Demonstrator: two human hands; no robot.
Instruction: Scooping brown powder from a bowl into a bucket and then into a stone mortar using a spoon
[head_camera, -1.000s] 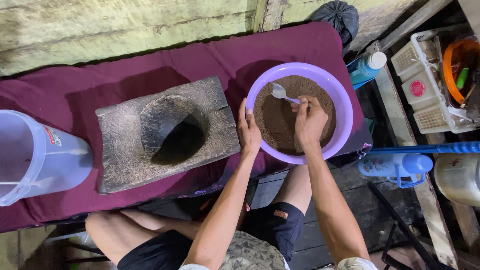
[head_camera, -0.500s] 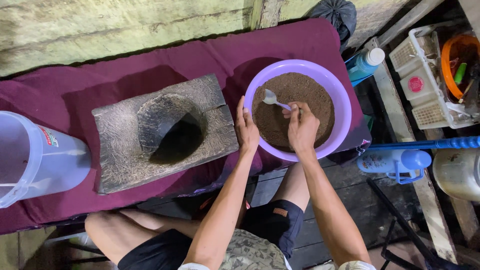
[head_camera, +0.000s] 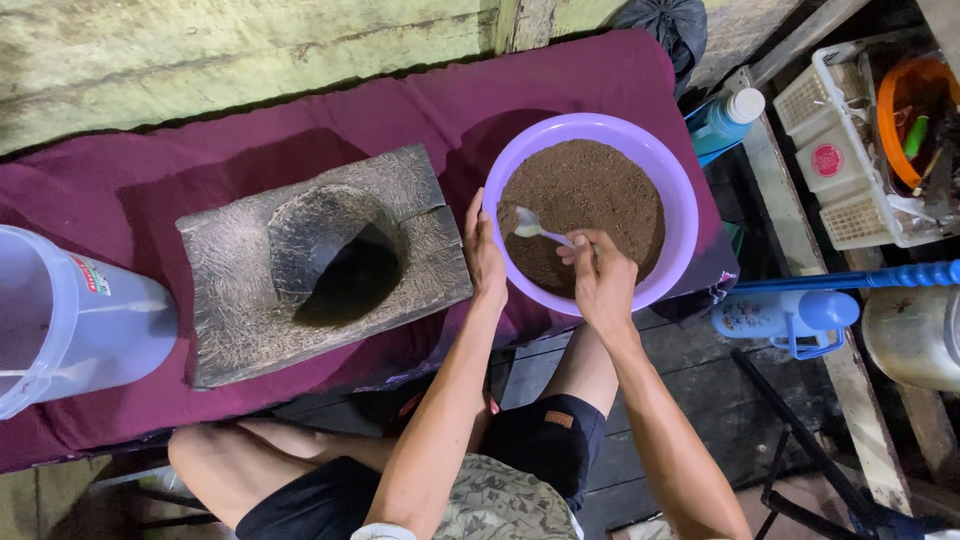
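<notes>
Spoon drawn back toward the bowl's near-left edge since a moment ago.

Right hand (head_camera: 603, 282) grips a white spoon (head_camera: 530, 225) over brown powder (head_camera: 585, 205) in the purple bowl (head_camera: 680, 220), which sits at 2 o'clock on the maroon cloth (head_camera: 120, 190). Left hand (head_camera: 484, 255) lies unclenched against the bowl's rim at 9 o'clock. Beside it stands a wooden mortar block (head_camera: 320, 260); a clear plastic jug (head_camera: 70, 320) sits far left.

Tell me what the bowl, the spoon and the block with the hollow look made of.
Purple bowl: likely plastic, smooth with a uniform colour and thin rim. Spoon: pale and glossy, plastic or metal, too small to tell. Hollowed block: apparently carved wood, grey and rough, with grain lines and chisel marks, darker inside the hollow.
</notes>
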